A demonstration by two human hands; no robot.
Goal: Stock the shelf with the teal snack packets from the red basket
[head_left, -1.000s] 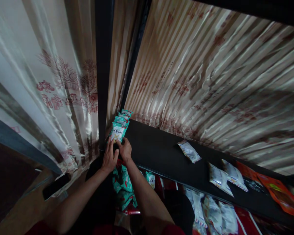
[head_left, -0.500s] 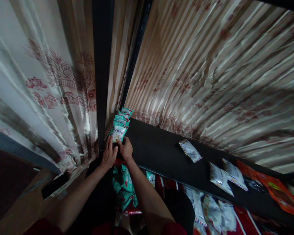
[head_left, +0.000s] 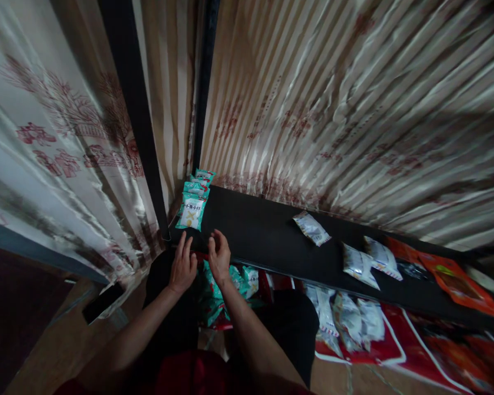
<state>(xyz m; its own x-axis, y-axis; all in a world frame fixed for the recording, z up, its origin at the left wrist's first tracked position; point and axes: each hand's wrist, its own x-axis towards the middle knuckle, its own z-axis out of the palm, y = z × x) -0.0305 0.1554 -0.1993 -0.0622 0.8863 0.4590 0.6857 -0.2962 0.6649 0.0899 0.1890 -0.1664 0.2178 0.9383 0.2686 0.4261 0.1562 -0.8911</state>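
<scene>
A row of green-and-white snack packets (head_left: 191, 211), overlapping one behind another, stands at the left end of the black shelf (head_left: 251, 225). Just in front of the nearest packet is my left hand (head_left: 184, 267), its fingers stretched and nothing in it. My right hand (head_left: 219, 255) hovers by the shelf's front edge, fingers parted and holding nothing. Neither hand touches the packets. More green snack packets (head_left: 214, 296) lie in a heap below, partly hidden behind my right hand and forearm.
Silver-white packets (head_left: 313, 227) and an orange packet (head_left: 453, 274) lie farther right along the shelf. Below it, more silver packets (head_left: 349, 323) rest on red bags (head_left: 389, 340). Printed curtains (head_left: 313, 109) hang behind, and a dark post (head_left: 135, 99) stands at the left.
Both hands have let go of the front green packet and drawn back toward me, moving apart. The packet stays at the front of the row. The view has shifted slightly.
</scene>
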